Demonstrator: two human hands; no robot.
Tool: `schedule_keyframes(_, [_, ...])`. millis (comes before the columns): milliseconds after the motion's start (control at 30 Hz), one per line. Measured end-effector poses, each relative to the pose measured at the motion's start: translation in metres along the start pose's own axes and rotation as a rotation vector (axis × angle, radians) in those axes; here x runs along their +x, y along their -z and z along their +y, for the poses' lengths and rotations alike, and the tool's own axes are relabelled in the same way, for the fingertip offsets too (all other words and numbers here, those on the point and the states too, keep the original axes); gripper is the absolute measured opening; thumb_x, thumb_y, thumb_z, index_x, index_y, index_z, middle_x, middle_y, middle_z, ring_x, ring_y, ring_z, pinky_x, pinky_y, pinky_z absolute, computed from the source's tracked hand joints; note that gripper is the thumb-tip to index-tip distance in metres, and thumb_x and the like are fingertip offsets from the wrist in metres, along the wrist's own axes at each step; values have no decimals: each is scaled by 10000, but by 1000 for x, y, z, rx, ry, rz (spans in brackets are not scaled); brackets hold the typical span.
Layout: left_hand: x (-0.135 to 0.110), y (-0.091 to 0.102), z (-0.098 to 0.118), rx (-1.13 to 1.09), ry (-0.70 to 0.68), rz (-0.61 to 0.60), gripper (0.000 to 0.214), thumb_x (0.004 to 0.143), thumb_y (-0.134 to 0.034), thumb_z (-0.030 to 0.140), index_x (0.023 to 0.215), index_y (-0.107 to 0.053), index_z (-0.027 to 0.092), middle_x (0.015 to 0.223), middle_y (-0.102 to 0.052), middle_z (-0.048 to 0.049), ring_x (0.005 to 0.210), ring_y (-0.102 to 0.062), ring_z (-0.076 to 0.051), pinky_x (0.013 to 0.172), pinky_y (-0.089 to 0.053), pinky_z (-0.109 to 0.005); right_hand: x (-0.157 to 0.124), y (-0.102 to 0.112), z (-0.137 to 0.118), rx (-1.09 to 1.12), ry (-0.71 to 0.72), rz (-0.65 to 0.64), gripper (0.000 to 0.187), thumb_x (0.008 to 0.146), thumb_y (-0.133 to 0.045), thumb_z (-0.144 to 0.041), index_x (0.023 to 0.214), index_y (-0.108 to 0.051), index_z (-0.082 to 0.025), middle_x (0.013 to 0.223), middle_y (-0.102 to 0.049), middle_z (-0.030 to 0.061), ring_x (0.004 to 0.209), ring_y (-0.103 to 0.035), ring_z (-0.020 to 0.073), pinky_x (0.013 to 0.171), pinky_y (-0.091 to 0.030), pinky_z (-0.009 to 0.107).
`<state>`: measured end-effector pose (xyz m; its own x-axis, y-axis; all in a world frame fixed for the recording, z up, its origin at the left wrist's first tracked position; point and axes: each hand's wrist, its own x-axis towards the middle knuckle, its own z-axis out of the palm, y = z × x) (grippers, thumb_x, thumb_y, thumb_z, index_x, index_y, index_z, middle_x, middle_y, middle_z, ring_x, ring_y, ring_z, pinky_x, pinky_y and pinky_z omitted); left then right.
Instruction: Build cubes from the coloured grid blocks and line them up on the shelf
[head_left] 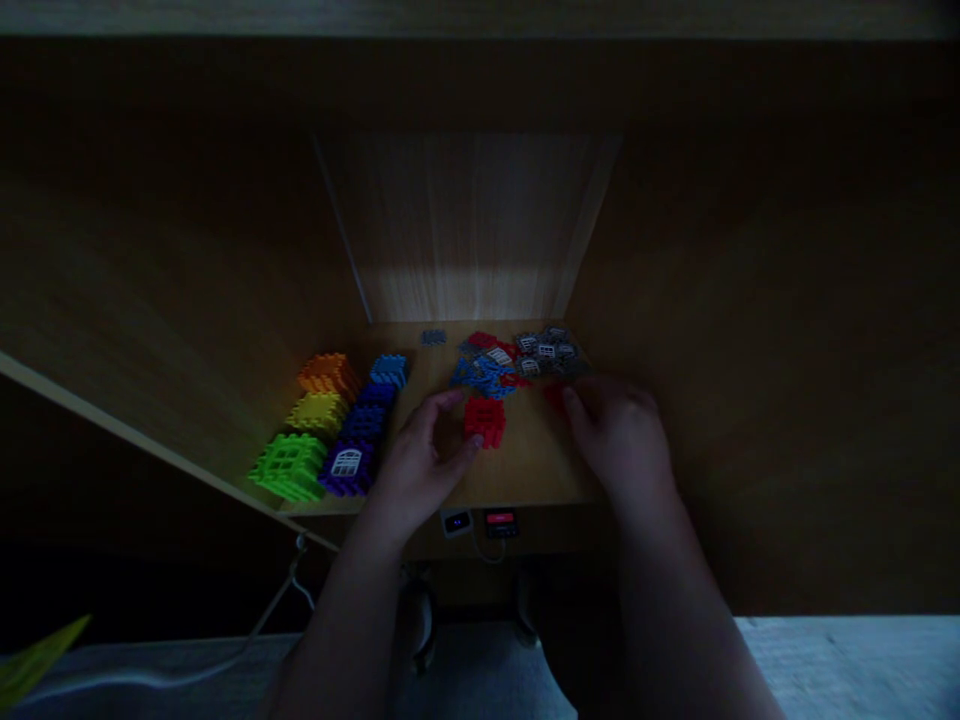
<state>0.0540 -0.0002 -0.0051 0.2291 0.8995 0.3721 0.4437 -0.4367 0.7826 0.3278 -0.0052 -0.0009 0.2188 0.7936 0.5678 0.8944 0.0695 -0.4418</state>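
Note:
A small stack of red interlocking building tiles [484, 422] sits on the wooden shelf between my hands. My left hand [426, 455] steadies this stack, its thumb at the front edge and a fingertip by the back left corner. To the right, my right hand [619, 430] pinches a red building tile [556, 397], mostly covered by the fingers. Just behind the stack lies a loose heap of blue tiles [484, 374] mixed with red and grey ones. Grey tiles with white window inserts [547, 350] lie at the back right.
Stacked tiles stand at left: orange [328, 372], yellow [316, 412], green [289, 465], light blue [388, 369], dark blue [361, 422] and purple [347, 468]. A grey tile [433, 337] lies at the back. Wooden walls enclose the shelf; two small devices [501, 522] sit below its front edge.

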Motion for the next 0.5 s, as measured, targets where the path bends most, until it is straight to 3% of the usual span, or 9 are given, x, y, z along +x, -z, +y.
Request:
schedule_keyframes(100, [0, 1, 0, -7, 1, -9, 482, 998, -725, 402, 1436, -594, 252, 1491, -675, -99, 1413, -632, -279, 1219, -484, -446, -3, -9, 8, -127, -8, -64, 359, 1011, -652, -461, 1165, -748, -151, 1136, -764, 227, 1071, -680, 420, 989, -515, 581])
schedule_keyframes(200, [0, 1, 1, -8, 10, -2, 492, 988, -735, 409, 1430, -595, 245, 1487, -677, -104, 1409, -636, -285, 1213, -487, -450, -7, -19, 10, -150, -42, -93, 407, 992, -678, -525, 1189, -741, -174, 1161, -758, 232, 1080, -671, 418, 964, -517, 573])
schedule_keyframes(367, [0, 1, 2, -5, 18, 3, 484, 987, -735, 406, 1419, -592, 240, 1476, -685, -104, 1399, -645, -279, 1220, -482, -445, -4, -21, 11, -77, -34, -97, 329, 970, -720, -457, 1179, -743, -204, 1125, -788, 183, 1052, -695, 383, 979, -531, 555])
schedule_keyframes(500, [-1, 0, 1, -12, 23, 19, 491, 999, -728, 420, 1433, -586, 239, 1484, -677, -105, 1404, -637, -272, 1217, -478, -433, 1, -13, 6, 88, 19, -25, 326, 958, -738, -383, 1222, -729, -193, 1189, -785, 179, 1098, -707, 380, 992, -561, 561])
